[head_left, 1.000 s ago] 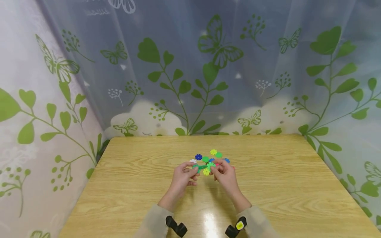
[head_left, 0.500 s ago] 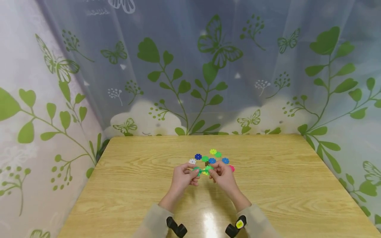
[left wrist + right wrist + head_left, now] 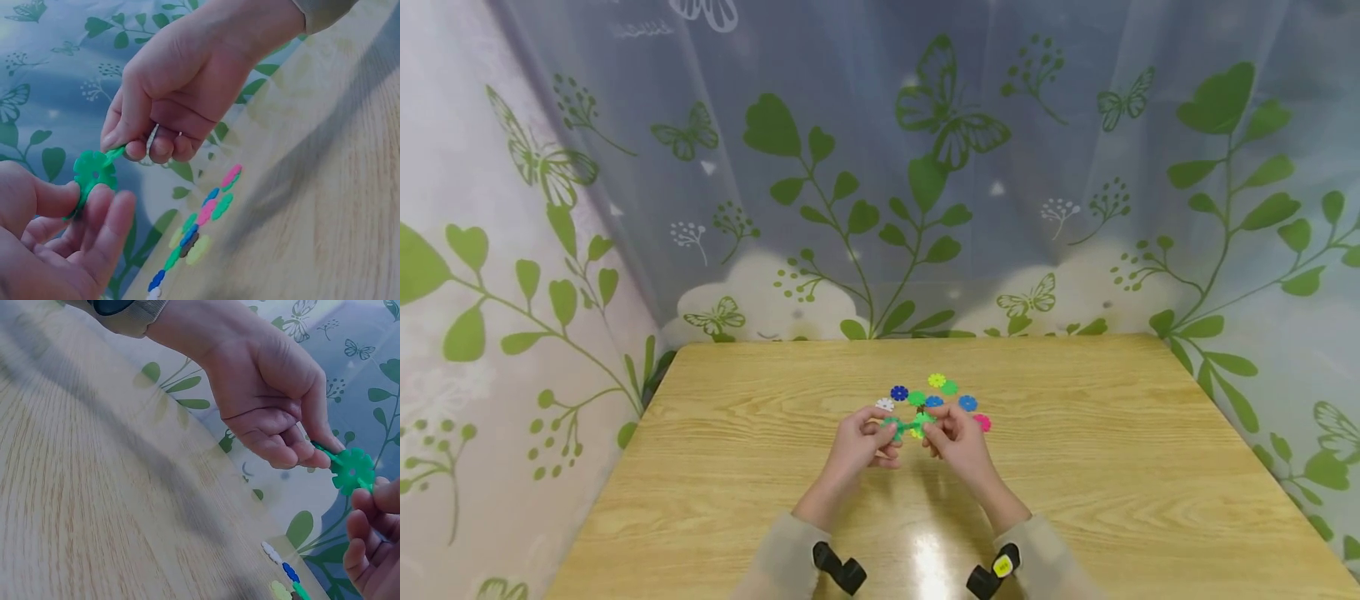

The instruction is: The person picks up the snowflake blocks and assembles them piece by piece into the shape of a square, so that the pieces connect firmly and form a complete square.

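Note:
Three green flower-shaped discs are linked edge to edge between my hands, over the table. My left hand [image 3: 853,446] pinches the darker green disc [image 3: 892,427] at the left end between thumb and fingers. At the other end, my right hand [image 3: 962,442] pinches a brighter green disc [image 3: 922,422]. The middle disc shows edge-on from the head, but its slotted, holed face turns toward the left wrist view as a green flower disc [image 3: 95,172]. In the right wrist view, the green flower disc [image 3: 352,471] likewise sits between both sets of fingertips.
Loose flower discs lie on the wooden table [image 3: 760,500] beyond the hands: a white disc [image 3: 884,404], a dark blue disc [image 3: 899,392], a yellow disc [image 3: 937,380], a pink disc [image 3: 982,423], and several others. A printed curtain [image 3: 850,208] rises behind the table's far edge.
My right hand has shifted slightly left and down, bringing its end of the linked discs closer to my left hand. The pink disc behind it shows more fully. Both hands keep their pinch.

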{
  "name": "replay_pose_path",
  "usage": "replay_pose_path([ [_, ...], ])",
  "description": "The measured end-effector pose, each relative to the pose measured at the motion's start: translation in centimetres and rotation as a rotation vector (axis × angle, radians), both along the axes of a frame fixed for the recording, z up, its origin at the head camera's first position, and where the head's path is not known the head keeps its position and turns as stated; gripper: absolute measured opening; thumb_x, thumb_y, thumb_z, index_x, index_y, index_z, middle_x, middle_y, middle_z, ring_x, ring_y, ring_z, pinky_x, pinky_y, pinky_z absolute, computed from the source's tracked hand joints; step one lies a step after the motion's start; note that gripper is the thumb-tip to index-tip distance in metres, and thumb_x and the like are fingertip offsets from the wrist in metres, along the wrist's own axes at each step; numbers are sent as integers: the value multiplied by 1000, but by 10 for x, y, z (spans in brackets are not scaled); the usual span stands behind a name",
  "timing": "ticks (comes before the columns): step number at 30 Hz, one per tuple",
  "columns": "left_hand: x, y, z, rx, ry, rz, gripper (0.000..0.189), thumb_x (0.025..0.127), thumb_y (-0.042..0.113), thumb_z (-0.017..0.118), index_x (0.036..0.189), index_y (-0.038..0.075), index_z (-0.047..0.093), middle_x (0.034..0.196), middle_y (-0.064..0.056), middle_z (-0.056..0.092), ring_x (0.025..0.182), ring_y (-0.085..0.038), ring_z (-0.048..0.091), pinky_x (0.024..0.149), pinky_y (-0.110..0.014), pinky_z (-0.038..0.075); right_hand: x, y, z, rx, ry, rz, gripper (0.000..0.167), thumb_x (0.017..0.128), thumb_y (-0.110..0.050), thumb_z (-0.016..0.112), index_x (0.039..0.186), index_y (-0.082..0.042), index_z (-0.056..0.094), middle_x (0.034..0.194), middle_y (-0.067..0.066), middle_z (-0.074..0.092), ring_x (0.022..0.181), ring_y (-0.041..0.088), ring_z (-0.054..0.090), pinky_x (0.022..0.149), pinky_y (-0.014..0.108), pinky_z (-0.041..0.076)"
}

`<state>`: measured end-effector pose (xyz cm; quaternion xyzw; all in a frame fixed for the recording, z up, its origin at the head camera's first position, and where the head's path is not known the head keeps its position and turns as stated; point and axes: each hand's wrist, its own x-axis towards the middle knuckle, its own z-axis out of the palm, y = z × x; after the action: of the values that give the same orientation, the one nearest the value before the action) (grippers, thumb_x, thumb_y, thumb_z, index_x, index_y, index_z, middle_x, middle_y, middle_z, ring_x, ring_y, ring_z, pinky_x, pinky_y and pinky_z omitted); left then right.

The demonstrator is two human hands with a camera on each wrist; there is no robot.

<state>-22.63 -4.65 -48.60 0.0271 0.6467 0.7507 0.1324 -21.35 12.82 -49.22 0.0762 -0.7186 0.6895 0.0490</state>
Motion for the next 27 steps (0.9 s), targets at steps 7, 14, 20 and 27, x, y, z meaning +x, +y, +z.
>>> replay_pose_path([
  [7,0,-2,3,-12,7,-60,32,93,18,59,118,-1,53,92,-22,66,77,-31,67,68,-41,58,7,1,18,-2,-44,19,23,90,6,55,111,13,51,71,23,59,56,23,52,50,26,47],
  [14,-1,-1,4,-37,0,-95,42,92,28,59,122,-1,50,103,-25,64,89,-39,64,73,-42,57,9,-1,22,-1,-43,13,21,90,6,55,110,10,53,71,24,59,54,19,51,50,23,46],
  [20,0,5,7,-60,8,-94,48,90,32,62,122,-1,49,106,-19,62,92,-38,63,75,-46,56,10,-3,23,16,-46,30,23,91,5,55,112,12,52,74,31,58,54,16,50,51,23,46],
  [27,0,9,5,-42,6,-96,49,87,31,67,123,2,51,98,-15,66,90,-36,65,74,-48,56,14,-7,24,8,-38,72,21,90,6,55,111,10,52,76,38,55,52,15,47,50,20,41],
])
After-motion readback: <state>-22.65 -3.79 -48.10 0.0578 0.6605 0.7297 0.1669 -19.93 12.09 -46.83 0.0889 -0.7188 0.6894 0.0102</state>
